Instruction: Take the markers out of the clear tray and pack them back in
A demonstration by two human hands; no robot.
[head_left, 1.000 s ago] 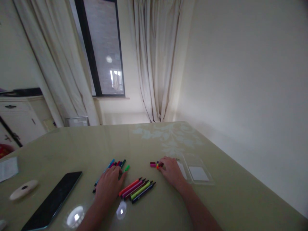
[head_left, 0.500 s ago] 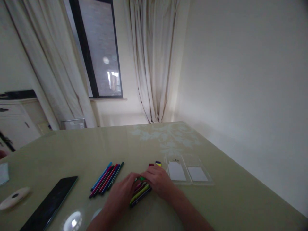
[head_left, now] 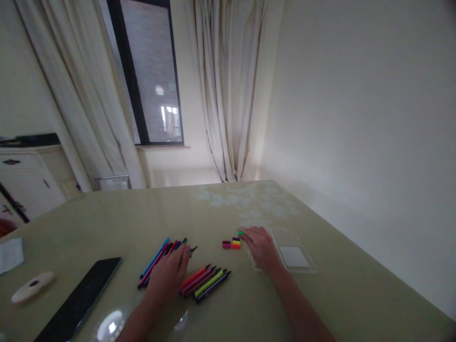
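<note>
My left hand is closed on a marker whose uncapped dark tip pokes out past the fingers; its barrel is mostly hidden. In my right hand a small green cap is pinched between thumb and fingertips, just above a cluster of loose caps. These include a yellow cap, an orange cap and a magenta cap. Uncapped markers lie side by side between my forearms, among them a yellow-green marker. Capped markers lie partly behind my left hand.
A clear plastic case with white cards lies under and beyond my right hand. Leftward are a black phone-like slab, a white oval object and a pale sheet. A shiny round clear object sits near the front.
My hands have moved apart from over the uncapped markers. The left went left with a marker; the right went right and up with the green cap. More uncapped markers and caps now show.
</note>
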